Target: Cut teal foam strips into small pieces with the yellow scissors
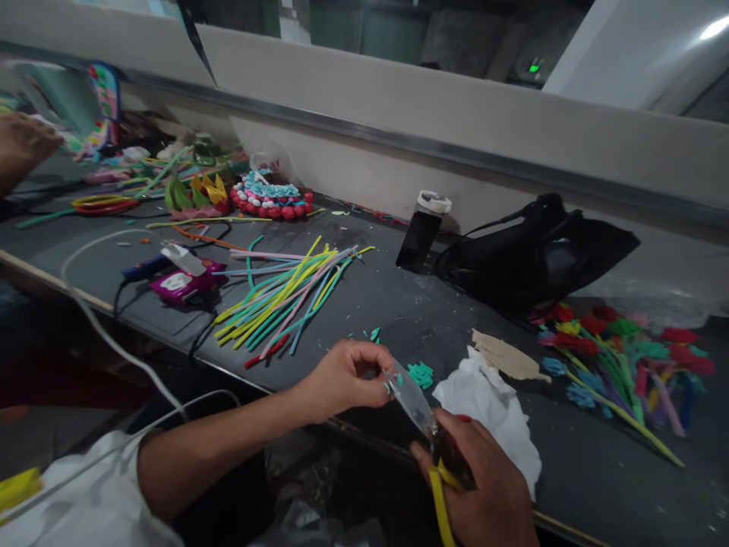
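My right hand (484, 475) is wrapped round a pair of yellow-handled scissors (440, 505). A pale, shiny length (413, 403), which looks like the blades, runs from it up to the fingertips of my left hand (347, 384). Thumb and forefinger of my left hand are closed in a pinch, with small green bits (389, 386) at their tips. On the table just beyond lies a little heap of cut green pieces (420, 374). White crumpled paper (487, 403) lies beside my right hand.
Coloured fuzzy stems (290, 292) lie fanned out ahead, beside a purple device (185, 282) with cables. A phone (418, 241) leans on a bottle (433, 202) near a black bag (529, 254). Fuzzy flowers (626, 357) lie right. Another person's hand (26, 144) shows far left.
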Motion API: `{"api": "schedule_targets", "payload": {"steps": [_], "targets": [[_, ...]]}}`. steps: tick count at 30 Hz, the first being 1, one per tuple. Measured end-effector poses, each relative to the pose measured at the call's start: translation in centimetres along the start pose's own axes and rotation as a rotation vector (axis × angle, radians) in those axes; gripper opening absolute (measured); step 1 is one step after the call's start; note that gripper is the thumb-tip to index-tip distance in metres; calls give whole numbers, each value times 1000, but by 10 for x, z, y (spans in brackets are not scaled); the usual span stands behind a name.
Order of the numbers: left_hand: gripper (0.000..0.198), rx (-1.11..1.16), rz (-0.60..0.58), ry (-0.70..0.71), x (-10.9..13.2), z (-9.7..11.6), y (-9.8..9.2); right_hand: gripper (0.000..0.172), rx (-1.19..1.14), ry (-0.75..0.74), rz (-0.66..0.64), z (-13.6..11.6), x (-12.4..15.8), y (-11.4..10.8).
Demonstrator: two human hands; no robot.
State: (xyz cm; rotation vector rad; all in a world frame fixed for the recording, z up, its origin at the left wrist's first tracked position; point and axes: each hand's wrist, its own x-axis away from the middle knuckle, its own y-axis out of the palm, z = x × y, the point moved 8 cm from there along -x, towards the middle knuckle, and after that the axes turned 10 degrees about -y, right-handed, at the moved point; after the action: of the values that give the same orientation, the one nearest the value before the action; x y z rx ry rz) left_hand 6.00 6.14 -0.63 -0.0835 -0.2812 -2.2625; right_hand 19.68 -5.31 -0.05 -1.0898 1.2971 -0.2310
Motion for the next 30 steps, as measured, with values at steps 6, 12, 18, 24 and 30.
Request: {"api": "schedule_targets", "payload": {"steps": [6,12,18,24,30], "targets": [[6,-11,14,2,1,1,0,33,14,-1,2,-4,-5,-1],[6,-17,13,-5,1,-3,0,34,46,8,-5,-5,-6,-2],[8,-21,33,14,1,-3,-2,34,66,6,10,-4,-6,-2],[8,-8,18,1,1,-3,1,36,47,22,-7,-4,-5,-2],[8,5,13,-21,3,-2,3,35,18,14,22,-7,-6,-2]]}}
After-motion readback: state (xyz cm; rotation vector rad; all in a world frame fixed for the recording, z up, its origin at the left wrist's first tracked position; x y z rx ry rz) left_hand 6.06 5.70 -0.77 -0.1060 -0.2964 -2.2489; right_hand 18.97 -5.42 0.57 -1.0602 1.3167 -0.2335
